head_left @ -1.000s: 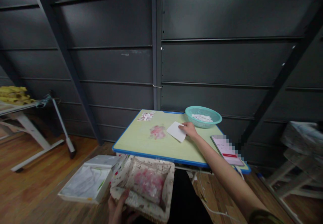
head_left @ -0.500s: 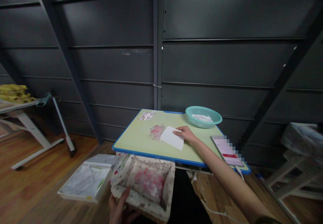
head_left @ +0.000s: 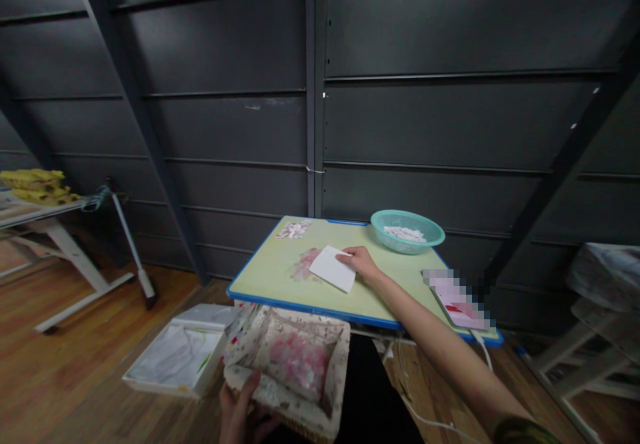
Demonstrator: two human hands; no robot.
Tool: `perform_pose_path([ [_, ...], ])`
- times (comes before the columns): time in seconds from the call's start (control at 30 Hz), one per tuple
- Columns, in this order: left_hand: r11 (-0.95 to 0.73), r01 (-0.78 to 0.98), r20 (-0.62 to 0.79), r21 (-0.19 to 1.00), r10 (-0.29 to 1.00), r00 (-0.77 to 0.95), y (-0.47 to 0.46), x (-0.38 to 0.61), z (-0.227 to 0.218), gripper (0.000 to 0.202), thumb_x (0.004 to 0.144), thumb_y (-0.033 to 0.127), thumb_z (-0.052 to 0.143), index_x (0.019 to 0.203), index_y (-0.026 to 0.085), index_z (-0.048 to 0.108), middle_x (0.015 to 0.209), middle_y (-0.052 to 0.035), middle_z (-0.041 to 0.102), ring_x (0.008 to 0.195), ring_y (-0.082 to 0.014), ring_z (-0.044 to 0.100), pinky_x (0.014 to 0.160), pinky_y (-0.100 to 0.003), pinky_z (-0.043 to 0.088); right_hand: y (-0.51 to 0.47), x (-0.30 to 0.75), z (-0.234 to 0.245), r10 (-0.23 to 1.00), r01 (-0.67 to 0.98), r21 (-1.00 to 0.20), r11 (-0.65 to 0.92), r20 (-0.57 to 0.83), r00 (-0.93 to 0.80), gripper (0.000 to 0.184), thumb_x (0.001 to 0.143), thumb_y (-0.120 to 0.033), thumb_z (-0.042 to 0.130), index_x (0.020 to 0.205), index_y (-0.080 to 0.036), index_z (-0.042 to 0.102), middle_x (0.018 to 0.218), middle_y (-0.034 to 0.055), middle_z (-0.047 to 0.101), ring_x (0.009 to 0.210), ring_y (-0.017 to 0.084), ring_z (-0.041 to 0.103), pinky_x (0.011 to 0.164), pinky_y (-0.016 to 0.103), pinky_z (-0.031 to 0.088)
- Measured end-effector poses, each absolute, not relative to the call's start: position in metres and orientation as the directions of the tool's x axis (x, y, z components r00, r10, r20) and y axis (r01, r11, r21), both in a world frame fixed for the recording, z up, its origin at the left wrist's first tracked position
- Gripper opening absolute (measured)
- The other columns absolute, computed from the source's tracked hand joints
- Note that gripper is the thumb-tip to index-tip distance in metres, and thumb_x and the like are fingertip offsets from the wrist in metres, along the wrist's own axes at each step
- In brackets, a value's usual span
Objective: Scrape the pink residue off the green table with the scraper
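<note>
My right hand [head_left: 361, 261] grips a white card [head_left: 334, 269] by its right edge, low over the yellow-green table [head_left: 265, 277]. Beside the card's left edge lies a spread of small pink and clear pieces [head_left: 303, 265], too small to name. With thumb over the rim, my left hand [head_left: 240, 407] holds a cloth-lined basket [head_left: 339, 371] below the table's front edge. Inside the basket is a heap of similar pink and clear pieces [head_left: 300, 363]. A patch of whitish-purple pieces [head_left: 293, 230] sits at the table's far left corner.
A turquoise plastic basin [head_left: 435, 239] with white pieces stands at the back right. A tablet-like device [head_left: 457, 304], partly pixelated, lies at the right edge with a white cable [head_left: 483, 347]. An open white box [head_left: 175, 357] is at the lower left. A dark panelled wall [head_left: 240, 131] rises behind.
My right hand has moved the card slightly left, over part of the pink pieces. My left hand keeps its hold on the basket. The view has shifted slightly.
</note>
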State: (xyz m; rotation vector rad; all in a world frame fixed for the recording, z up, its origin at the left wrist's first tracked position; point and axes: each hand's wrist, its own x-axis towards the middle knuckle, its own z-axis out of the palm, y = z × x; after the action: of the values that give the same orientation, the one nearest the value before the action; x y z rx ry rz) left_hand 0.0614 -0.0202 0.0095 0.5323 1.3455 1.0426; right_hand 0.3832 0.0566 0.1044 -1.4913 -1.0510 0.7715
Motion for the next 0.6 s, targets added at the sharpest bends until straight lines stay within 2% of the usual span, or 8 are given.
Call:
perform_pose_path([
  [0.13, 0.523, -0.305, -0.567, 0.796, 0.821, -0.070, -0.022, 0.062, 0.016, 0.078, 0.062, 0.045, 0.074, 0.130, 0.034, 0.036, 0.106, -0.0073, 0.057, 0.057, -0.0178, 0.063, 0.059, -0.045, 0.056, 0.051, 0.388, 0.108, 0.933, 0.223, -0.974, -0.048, 0.036, 0.357, 0.024, 0.055, -0.030, 0.068, 0.066, -0.009, 0.069, 0.055, 0.0034, 0.062, 0.048, 0.011, 0.049, 0.044, 0.022, 0.029],
  [0.3, 0.510, -0.348, -0.567, 0.787, 0.820, -0.080, -0.022, 0.062, 0.018, 0.074, 0.064, 0.037, 0.075, 0.128, 0.037, 0.038, 0.116, -0.0068, 0.051, 0.065, -0.0178, 0.066, 0.064, -0.043, 0.057, 0.043, 0.402, 0.109, 0.913, 0.145, -0.989, -0.030, 0.032, 0.407, 0.030, 0.054, -0.033, 0.071, 0.070, -0.008, 0.070, 0.054, 0.0028, 0.062, 0.046, 0.011, 0.048, 0.044, 0.022, 0.029],
  [0.43, 0.510, -0.335, -0.560, 0.792, 0.826, -0.064, -0.023, 0.062, 0.021, 0.073, 0.069, 0.033, 0.071, 0.132, 0.041, 0.034, 0.113, -0.0057, 0.052, 0.065, -0.0189, 0.068, 0.065, -0.046, 0.056, 0.042, 0.402, 0.105, 0.948, 0.147, -0.988, -0.039, 0.010, 0.319, 0.034, 0.055, -0.038, 0.073, 0.071, -0.008, 0.071, 0.055, 0.0027, 0.062, 0.046, 0.011, 0.047, 0.044, 0.022, 0.029],
  [0.6, 0.488, -0.325, -0.536, 0.810, 0.842, -0.071, -0.024, 0.061, 0.013, 0.075, 0.067, 0.038, 0.073, 0.131, 0.039, 0.033, 0.106, -0.0059, 0.054, 0.061, -0.0203, 0.067, 0.062, -0.049, 0.056, 0.049, 0.396, 0.099, 0.933, 0.248, -0.968, 0.039, 0.124, 0.338, 0.043, 0.063, -0.046, 0.068, 0.084, -0.009, 0.073, 0.065, 0.0042, 0.067, 0.052, 0.013, 0.051, 0.047, 0.022, 0.033],
])
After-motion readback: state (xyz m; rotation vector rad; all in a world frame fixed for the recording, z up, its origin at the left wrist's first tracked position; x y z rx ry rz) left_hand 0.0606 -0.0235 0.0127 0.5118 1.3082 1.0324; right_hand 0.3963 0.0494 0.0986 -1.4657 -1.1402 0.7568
